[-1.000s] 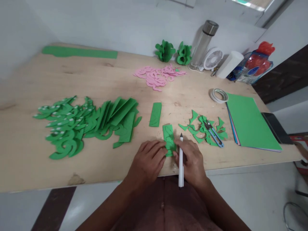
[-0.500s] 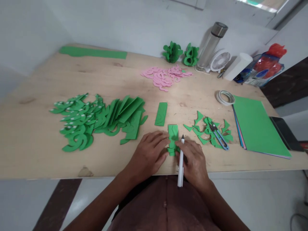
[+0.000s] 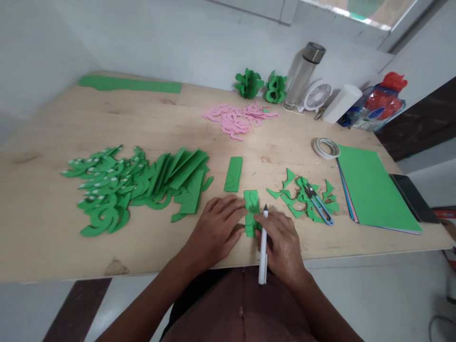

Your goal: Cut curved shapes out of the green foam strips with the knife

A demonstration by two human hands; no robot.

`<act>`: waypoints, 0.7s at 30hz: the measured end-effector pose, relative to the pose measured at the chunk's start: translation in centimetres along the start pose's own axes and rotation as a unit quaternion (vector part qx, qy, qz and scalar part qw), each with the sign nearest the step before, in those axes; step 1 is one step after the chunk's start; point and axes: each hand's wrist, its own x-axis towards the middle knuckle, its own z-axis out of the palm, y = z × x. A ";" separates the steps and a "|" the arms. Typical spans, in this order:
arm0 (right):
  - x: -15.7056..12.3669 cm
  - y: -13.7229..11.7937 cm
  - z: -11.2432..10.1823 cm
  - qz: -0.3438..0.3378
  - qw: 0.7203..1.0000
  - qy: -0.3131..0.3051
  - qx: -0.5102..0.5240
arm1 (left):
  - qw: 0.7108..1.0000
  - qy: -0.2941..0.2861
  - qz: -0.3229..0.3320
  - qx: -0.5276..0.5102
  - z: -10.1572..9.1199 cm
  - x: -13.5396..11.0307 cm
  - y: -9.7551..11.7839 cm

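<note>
A small green paper strip (image 3: pixel 251 199) with a curved pencil-like line lies near the table's front edge between my hands. My left hand (image 3: pixel 220 228) bends over its left side, fingertips and thumb at the edge, holding it. On the other side my right hand (image 3: pixel 281 240) grips a white pen (image 3: pixel 263 251), dark tip pointing away from me, while its fingertips touch the strip's right edge. A small green cut piece seems to lie over the strip's lower part, partly hidden by fingers. Just beyond, another green strip (image 3: pixel 233 174) bears a drawn curve.
Green cutouts (image 3: pixel 107 190) and folded green paper (image 3: pixel 178 171) are heaped left. Thread snips (image 3: pixel 318 204) lie on green scraps (image 3: pixel 295 209); tape rolls (image 3: pixel 326 148) and coloured sheets (image 3: pixel 377 190) are right. Pink cutouts (image 3: pixel 235 118), a bottle (image 3: pixel 302 78) and a fan (image 3: pixel 317 95) stand farther back.
The view has shifted slightly. The small green cut piece now sits more in line with the strip's lower end. Both hands stay at the strip, and the pen remains in my right hand.
</note>
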 end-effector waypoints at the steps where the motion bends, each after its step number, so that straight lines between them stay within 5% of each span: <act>1: 0.0 0.0 0.0 -0.001 1.000 0.002 -0.001 | 1.000 0.000 0.000 -0.001 0.0 0.0 0.0; 21: 0.0 -0.8 0.4 -0.001 0.998 0.053 0.016 | 0.998 0.061 0.016 0.021 0.5 -1.2 0.7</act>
